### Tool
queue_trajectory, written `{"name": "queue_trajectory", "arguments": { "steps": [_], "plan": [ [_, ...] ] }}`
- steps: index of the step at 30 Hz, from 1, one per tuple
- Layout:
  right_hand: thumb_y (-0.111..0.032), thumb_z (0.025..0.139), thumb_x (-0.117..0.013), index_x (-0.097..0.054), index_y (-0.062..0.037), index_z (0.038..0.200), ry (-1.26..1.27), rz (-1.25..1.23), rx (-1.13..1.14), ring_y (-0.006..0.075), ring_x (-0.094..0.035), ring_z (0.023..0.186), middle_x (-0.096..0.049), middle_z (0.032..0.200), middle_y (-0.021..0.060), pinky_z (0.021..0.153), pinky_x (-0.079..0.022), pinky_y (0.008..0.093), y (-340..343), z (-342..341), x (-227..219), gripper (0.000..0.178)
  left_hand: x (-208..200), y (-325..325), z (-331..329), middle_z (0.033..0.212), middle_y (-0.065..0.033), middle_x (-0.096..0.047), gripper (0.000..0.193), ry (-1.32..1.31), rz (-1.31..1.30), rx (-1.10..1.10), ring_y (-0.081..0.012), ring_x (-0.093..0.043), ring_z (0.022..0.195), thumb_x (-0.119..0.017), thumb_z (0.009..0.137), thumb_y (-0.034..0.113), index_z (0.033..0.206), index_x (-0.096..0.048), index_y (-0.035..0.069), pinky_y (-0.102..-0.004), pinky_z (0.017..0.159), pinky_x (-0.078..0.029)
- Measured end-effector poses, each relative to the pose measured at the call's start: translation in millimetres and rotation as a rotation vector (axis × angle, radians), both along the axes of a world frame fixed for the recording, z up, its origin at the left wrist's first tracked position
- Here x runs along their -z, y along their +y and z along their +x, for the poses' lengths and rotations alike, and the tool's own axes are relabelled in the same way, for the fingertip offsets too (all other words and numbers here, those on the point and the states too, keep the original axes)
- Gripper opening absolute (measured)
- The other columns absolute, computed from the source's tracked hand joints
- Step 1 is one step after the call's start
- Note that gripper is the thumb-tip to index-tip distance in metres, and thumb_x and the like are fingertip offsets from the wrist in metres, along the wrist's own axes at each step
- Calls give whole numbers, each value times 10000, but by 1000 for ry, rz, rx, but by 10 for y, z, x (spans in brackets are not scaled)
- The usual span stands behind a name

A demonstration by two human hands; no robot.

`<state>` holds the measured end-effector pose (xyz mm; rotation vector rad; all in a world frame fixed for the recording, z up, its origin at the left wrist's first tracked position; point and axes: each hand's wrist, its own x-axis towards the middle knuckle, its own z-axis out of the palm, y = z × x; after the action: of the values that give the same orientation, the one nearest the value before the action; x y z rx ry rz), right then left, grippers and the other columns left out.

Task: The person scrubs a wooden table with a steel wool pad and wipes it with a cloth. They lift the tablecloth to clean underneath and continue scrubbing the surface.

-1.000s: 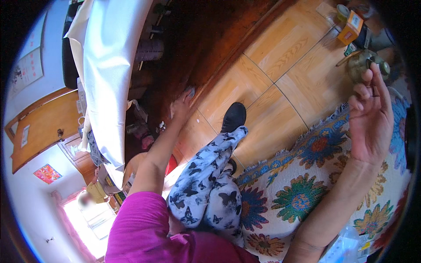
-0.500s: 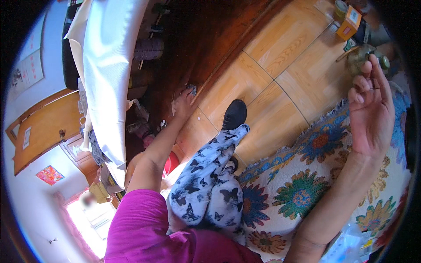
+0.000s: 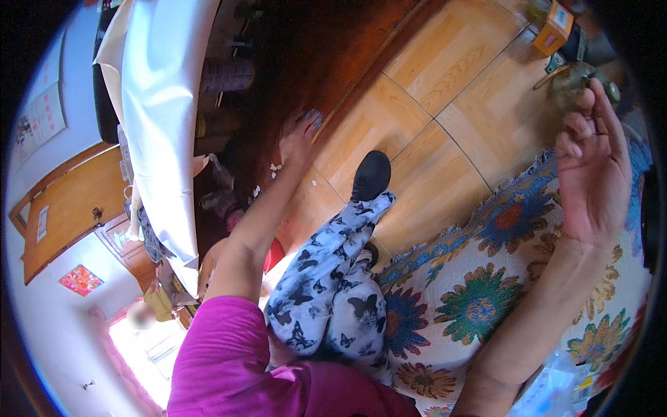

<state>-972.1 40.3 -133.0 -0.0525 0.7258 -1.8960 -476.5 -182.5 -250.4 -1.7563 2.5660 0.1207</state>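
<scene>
Stretched far forward and down, my left hand (image 3: 297,144) is at the edge of a dark reddish-brown wooden surface (image 3: 333,62), beside the tiled floor. Its fingers are closed on a small grey-blue crumpled thing (image 3: 316,119), too blurred to name. Small white scraps (image 3: 274,167) lie close to that wrist. Raised at the right, my right hand (image 3: 590,167) has its palm turned up. Its fingers are loosely bent and somewhat apart, with nothing visible in them. Beyond its fingertips stands a greenish see-through jar (image 3: 570,87), partly covered by the fingers.
Tan wood-patterned tiles (image 3: 424,187) make up the floor, with my black shoe (image 3: 372,175) on them. A flower-patterned woven cover (image 3: 479,309) lies to my right. An orange box (image 3: 554,29) stands at the far right. White sheeting (image 3: 160,104) hangs on the left.
My left hand has slid a little farther forward and right with the grey-blue thing, uncovering more white scraps. My right hand has shifted only slightly.
</scene>
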Motion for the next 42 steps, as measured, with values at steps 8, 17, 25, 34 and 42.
{"name": "queue_trajectory", "arguments": {
  "steps": [8,17,25,34,42],
  "plan": [
    [-122,1045,-475,-491,15,1408,-3,1,15,101,-503,863,-603,1156,52,669,-423,202,18,-14,-23,388,-88,187,551,1234,-95,-621,264,16,7,107,-337,-620,1095,-732,861,166,1113,-734,243,-419,933,-523],
    [-136,1047,-494,-516,1,1377,14,68,50,86,-516,831,-617,1120,49,644,-423,197,37,-43,-19,359,1,-106,107,1294,-114,-624,306,-188,158,-198,-338,-641,1094,-643,942,258,1247,-658,248,-431,904,-536],
    [-191,1016,-560,-595,-65,1266,-47,236,98,48,-534,745,-650,1017,-22,592,-416,182,-205,175,-270,282,530,-430,1070,1269,-136,-641,373,224,147,-133,-342,-667,1045,-593,940,229,1309,-627,185,-466,912,-528],
    [-242,1016,-582,-619,-135,1237,-89,228,135,31,-518,722,-648,968,-59,553,-391,185,-56,146,-194,249,581,-360,616,1385,-111,-591,494,-167,224,-249,-282,-557,1259,-528,926,122,1405,-560,237,-399,1083,-427],
    [-225,1022,-571,-616,-109,1236,-113,193,154,46,-519,736,-647,980,-42,559,-396,191,-105,106,-294,247,324,-690,-787,1343,-79,-616,368,-223,-116,-91,-302,-522,1288,-575,942,257,1303,-644,279,-473,1089,-404]
  ]
}}
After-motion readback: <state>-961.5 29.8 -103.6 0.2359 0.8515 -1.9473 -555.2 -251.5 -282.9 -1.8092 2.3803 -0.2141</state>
